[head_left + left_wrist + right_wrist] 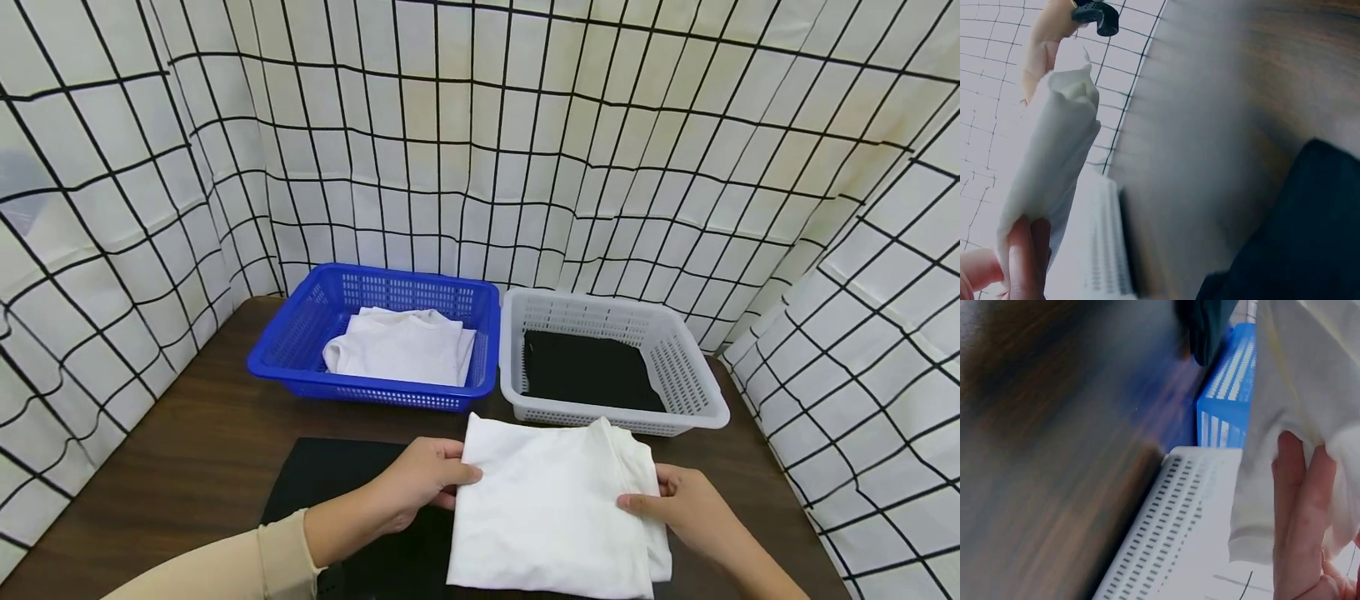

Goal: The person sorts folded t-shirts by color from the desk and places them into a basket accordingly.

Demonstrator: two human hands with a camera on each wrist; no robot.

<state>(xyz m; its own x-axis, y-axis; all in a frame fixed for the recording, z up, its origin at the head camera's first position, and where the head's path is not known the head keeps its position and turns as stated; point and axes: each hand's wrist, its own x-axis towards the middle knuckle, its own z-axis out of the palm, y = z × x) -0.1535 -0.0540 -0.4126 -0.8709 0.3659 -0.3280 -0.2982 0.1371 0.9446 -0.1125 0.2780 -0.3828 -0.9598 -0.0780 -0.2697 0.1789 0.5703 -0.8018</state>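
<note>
White folded cloth (551, 508), plain visible face; both hands (423, 477) pinch opposite side edges.

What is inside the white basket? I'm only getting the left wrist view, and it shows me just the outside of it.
Observer: From the head view, a piece of black cloth lies in the white basket.

Operator: Oh, neat! Is there any other basket that I'm missing?

Observer: Yes, a blue basket stands right beside it, to its left in the head view.

Operator: And that other hand, the right hand: where is its thumb?

Observer: The head view shows the thumb on the upper face of the held white cloth, near the cloth's right side.
</note>
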